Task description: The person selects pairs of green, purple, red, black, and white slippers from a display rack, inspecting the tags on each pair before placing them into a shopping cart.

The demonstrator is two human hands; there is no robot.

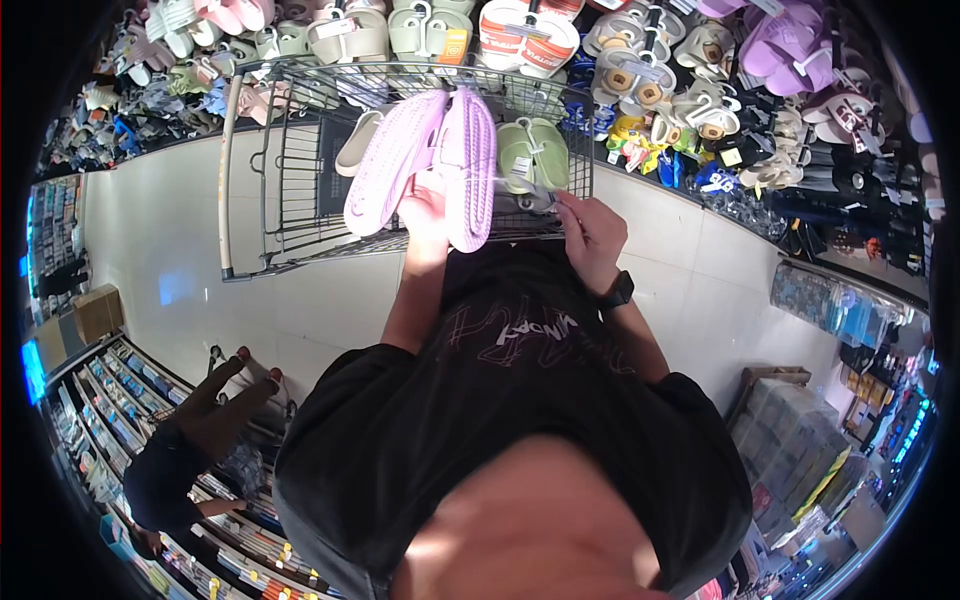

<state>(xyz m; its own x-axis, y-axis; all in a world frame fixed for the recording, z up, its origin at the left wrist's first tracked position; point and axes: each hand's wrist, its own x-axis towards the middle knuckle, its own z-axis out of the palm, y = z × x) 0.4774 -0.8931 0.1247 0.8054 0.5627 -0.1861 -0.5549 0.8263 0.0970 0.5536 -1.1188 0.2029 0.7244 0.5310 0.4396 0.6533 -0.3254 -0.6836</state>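
Note:
A pair of pink-lilac slippers (467, 165), soles outward, is held up over the shopping cart (285, 165). My left hand (424, 207) grips the pair from below, its fingers partly hidden between the two slippers. To the right, my right hand (592, 232) is closed in a pinch on a thin clear strip (540, 193) that stretches towards the slippers. Behind that strip, green slippers (533, 155) are in the cart. A beige slipper (359, 143) shows left of the pink pair.
Racks of hanging slippers (640, 70) run along the far side, beyond the cart. Another person (190, 450) is at shelves at the lower left. Wrapped boxes (790, 440) are stacked at the lower right. A cardboard box (98, 312) sits at the far left.

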